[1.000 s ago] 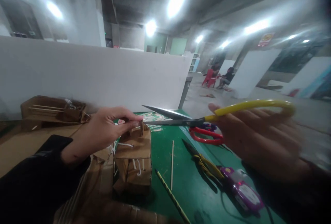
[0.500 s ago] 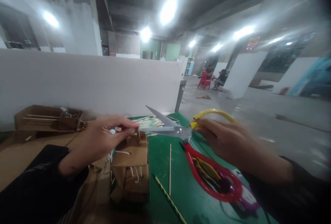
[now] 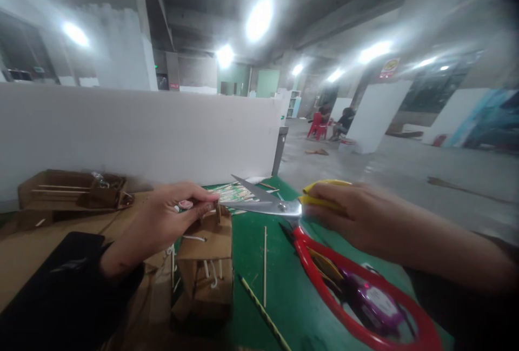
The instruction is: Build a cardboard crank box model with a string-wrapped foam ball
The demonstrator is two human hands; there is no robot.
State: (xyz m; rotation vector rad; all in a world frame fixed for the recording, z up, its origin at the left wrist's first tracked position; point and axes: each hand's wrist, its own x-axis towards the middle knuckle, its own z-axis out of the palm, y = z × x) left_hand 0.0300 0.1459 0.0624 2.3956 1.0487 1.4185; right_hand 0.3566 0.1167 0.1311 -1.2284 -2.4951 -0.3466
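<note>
My right hand (image 3: 344, 207) grips the yellow handle (image 3: 326, 191) of a large pair of scissors (image 3: 281, 207). Their red handle loop (image 3: 312, 264) hangs below, larger in view. The blades are parted and point left, the lower tip reaching my left fingertips. Between thumb and forefinger, my left hand (image 3: 174, 210) pinches a small brown cardboard piece (image 3: 219, 211). That piece is just above a cardboard box (image 3: 206, 245) with white string and short sticks in it. Whether the piece touches the box is hard to tell.
A thin stick (image 3: 265, 264) and a patterned pencil-like rod (image 3: 263, 310) lie on the green tabletop (image 3: 247, 232). Behind are several loose sticks (image 3: 239, 191) and a white partition (image 3: 141, 134). A purple device (image 3: 377, 302) sits at right; another cardboard construction (image 3: 73, 191) is at left.
The scissor blades have closed partway, and the upper blade has come down. The red handle has swung lower and nearer. My left hand still pinches the cardboard piece.
</note>
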